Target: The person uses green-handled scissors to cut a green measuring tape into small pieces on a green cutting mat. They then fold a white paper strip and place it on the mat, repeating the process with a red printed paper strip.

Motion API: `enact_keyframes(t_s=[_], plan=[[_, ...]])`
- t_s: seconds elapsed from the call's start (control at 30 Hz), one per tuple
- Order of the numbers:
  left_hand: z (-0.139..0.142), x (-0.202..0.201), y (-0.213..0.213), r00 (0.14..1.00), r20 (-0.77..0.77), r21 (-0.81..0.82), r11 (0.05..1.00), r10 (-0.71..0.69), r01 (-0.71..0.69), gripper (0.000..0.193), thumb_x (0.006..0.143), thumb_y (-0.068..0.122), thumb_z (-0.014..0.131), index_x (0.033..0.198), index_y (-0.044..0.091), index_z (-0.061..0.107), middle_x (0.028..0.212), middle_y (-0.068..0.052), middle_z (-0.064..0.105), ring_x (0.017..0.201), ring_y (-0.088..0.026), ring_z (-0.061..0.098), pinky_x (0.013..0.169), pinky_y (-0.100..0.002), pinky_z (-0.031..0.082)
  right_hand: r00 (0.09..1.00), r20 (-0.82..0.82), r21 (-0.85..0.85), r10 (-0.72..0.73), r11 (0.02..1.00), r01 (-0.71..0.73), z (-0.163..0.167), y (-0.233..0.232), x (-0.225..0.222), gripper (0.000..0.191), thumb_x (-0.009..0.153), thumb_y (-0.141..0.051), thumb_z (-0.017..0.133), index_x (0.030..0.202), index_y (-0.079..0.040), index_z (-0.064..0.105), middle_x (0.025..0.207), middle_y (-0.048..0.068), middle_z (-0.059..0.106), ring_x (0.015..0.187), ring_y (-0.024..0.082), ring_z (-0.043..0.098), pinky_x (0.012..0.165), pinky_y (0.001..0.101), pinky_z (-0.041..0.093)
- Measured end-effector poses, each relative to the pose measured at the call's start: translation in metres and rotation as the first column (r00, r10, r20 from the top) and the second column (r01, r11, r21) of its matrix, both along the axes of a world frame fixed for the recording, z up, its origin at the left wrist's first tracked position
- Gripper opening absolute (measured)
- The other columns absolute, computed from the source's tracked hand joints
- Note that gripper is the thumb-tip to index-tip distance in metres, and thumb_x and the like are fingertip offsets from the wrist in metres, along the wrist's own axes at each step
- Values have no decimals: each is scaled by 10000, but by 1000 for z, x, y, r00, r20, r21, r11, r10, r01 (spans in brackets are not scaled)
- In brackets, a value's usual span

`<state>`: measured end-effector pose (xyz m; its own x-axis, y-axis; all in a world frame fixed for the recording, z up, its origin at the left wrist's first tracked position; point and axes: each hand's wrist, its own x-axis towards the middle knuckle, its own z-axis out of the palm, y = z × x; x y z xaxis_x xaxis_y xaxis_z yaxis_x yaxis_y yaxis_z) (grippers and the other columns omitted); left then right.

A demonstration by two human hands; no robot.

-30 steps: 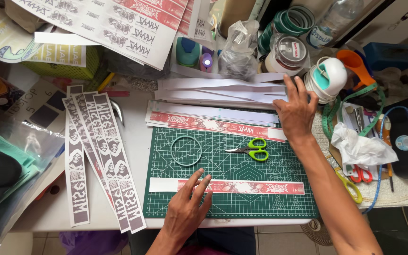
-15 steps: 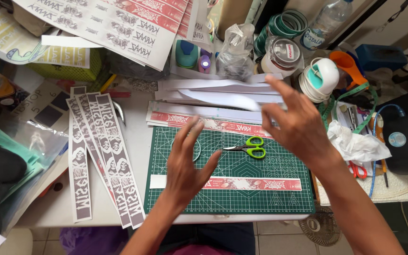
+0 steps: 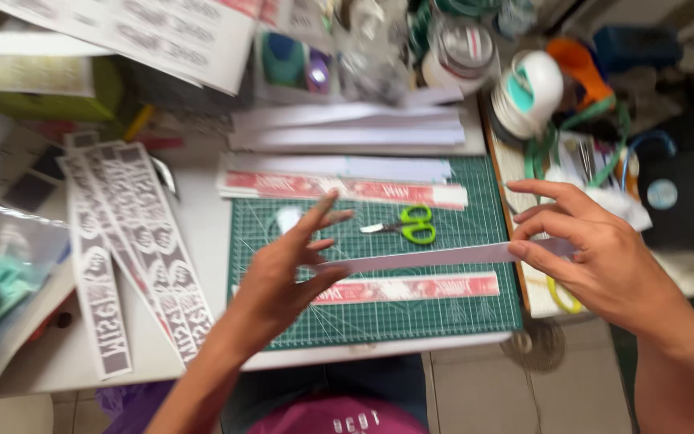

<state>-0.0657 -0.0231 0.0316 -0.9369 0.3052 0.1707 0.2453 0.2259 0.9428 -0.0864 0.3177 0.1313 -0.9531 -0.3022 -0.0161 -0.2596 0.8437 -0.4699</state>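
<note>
1. Two hands share one long white paper strip (image 3: 435, 257), held level above the green cutting mat (image 3: 283, 217).
2. Our left hand (image 3: 283, 273) pinches the strip's left end, near the printed grey strips (image 3: 122, 241) at the tabletop's left edge.
3. We judge the strip light and floppy, easily creased, best gripped at both ends.
4. Below it lie green-handled scissors (image 3: 407, 225) and a red printed strip (image 3: 411, 288).
5. Our right hand (image 3: 596, 249) pinches the right end over the mat's right edge.
</note>
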Motion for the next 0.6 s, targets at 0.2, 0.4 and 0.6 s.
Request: enact_keyframes(t_s=[0.2, 0.4, 0.6], plan=[[-1, 29, -20, 987, 130, -207, 976, 92, -64, 834, 813, 116, 772, 1537, 230, 374, 1413, -76, 640, 1076, -256, 749, 825, -350, 648, 997, 61, -183, -46, 981, 56, -65, 48, 35, 202, 788, -186, 804, 784, -17, 693, 1344, 96, 679, 1103, 215, 679, 874, 344, 525], [-32, 47, -26, 939, 220, -462, 876, 264, -138, 813, 749, 148, 788, 1499, 249, 490, 1336, -79, 640, 974, -231, 757, 774, -368, 634, 888, 304, -217, -346, 882, 418, -127, 57, 72, 156, 766, -141, 789, 832, -28, 705, 1363, 69, 645, 1102, 206, 662, 658, 312, 598], [-54, 57, -31, 927, 95, -436, 852, 364, -290, 618, 855, 65, 721, 1445, 121, 545, 1387, -143, 586, 930, -195, 751, 772, -342, 605, 913, 94, -149, -397, 901, 407, -155, 54, 78, 121, 882, -109, 719, 973, -30, 704, 1412, 99, 617, 1149, 222, 646, 723, 310, 532]])
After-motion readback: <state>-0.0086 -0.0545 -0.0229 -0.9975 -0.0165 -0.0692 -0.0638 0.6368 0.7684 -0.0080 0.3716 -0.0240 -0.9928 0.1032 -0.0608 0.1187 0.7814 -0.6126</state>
